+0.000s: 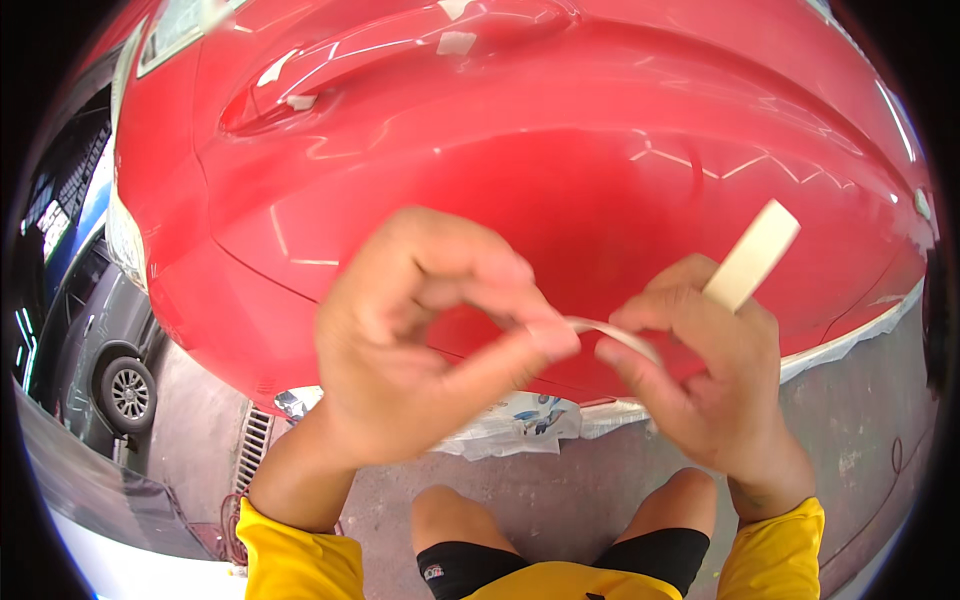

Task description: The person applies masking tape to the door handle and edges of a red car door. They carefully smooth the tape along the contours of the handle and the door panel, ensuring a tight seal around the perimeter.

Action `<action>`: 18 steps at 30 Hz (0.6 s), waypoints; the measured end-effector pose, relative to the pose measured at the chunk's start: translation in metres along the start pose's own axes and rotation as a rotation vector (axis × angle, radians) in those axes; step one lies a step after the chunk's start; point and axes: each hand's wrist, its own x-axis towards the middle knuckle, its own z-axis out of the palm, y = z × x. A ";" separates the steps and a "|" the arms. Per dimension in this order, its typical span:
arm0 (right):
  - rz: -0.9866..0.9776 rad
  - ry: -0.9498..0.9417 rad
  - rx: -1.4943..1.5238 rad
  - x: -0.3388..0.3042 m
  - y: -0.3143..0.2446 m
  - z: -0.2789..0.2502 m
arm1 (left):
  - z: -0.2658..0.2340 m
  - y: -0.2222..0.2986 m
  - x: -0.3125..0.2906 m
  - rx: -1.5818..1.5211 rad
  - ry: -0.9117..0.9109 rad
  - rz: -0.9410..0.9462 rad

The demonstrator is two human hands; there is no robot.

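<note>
In front of the glossy red car body (560, 190), both my hands are raised close to each other. My left hand (400, 350) is closed in a pinch, thumb against forefinger, on one end of a thin cream strip (598, 326) that looks like masking tape. The strip bows across a short gap to my right hand (715, 370), where thumb and fingers are closed around it. A flat, pale yellow length (755, 255) sticks up from behind the right fingers. Whether it is the same strip is hidden by that hand.
Bits of pale tape (457, 43) are stuck on the red body near a recessed area. Masking sheet (525, 425) hangs along its lower edge. To the left are a grey car (85, 365), a floor grate (254, 447) and a reddish cord (232, 535).
</note>
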 end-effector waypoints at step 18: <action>-0.112 0.430 -0.611 0.090 0.006 -0.020 | -0.038 -0.011 0.093 0.539 0.453 0.339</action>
